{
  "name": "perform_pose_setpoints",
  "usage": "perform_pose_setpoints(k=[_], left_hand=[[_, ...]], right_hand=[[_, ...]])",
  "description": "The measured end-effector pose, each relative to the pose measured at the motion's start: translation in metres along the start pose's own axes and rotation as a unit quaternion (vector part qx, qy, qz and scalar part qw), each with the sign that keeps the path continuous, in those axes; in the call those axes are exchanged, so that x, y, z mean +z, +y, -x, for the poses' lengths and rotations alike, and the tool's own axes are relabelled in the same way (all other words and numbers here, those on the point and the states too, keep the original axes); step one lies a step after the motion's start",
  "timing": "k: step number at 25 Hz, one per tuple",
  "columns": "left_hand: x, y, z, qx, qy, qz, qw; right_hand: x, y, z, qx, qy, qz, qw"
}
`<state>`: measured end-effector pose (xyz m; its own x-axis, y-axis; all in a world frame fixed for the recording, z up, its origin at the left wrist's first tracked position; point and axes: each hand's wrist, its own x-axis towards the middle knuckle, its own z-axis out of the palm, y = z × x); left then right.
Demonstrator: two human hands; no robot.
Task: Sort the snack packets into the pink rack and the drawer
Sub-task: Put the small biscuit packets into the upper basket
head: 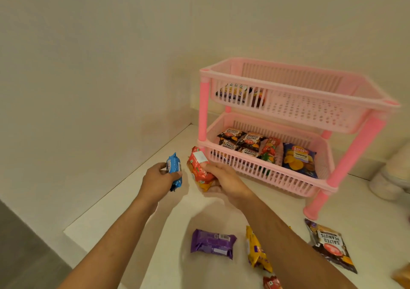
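My left hand [158, 179] grips a blue snack packet [174, 169] above the white counter. My right hand [224, 181] holds a red-orange packet [198, 169] just left of the pink rack [288, 84], near its lower tier. The lower tier [299, 179] holds several black peanut packets [241, 141], a red packet [269, 150] and a blue chips bag [298, 159]. Dark packets [235, 91] lie in the left end of the top tier. On the counter near me lie a purple packet [213, 243], a yellow packet [257, 250] and a salted peanuts packet [330, 244]. No drawer is in view.
The rack stands in the corner of a white counter [137, 233] against cream walls. A small red packet [271, 282] lies at the bottom edge. A white rounded object [392, 178] sits right of the rack. The counter's left edge drops to a grey floor [26, 255].
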<state>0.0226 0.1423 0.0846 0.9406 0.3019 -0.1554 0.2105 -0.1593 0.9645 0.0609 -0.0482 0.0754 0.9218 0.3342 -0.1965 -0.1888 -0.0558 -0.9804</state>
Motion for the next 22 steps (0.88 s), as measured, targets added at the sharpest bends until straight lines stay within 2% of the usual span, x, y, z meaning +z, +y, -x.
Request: perform_pose_setpoints(k=[7,15,22], left_hand=[[0.021,0.094,0.007,0.115,-0.102,0.077,0.985],[0.062,0.188,-0.002,0.221,-0.18,0.071,0.956],[0.123,0.263,-0.02,0.285,-0.197,0.012,0.938]], right_hand=[[-0.036,-0.088,0.047,-0.098,0.019,-0.072,0.992],[-0.083,-0.168,0.086,-0.184,0.158,-0.101,0.965],[-0.15,-0.218,0.094,-0.18,0.252,-0.067,0.949]])
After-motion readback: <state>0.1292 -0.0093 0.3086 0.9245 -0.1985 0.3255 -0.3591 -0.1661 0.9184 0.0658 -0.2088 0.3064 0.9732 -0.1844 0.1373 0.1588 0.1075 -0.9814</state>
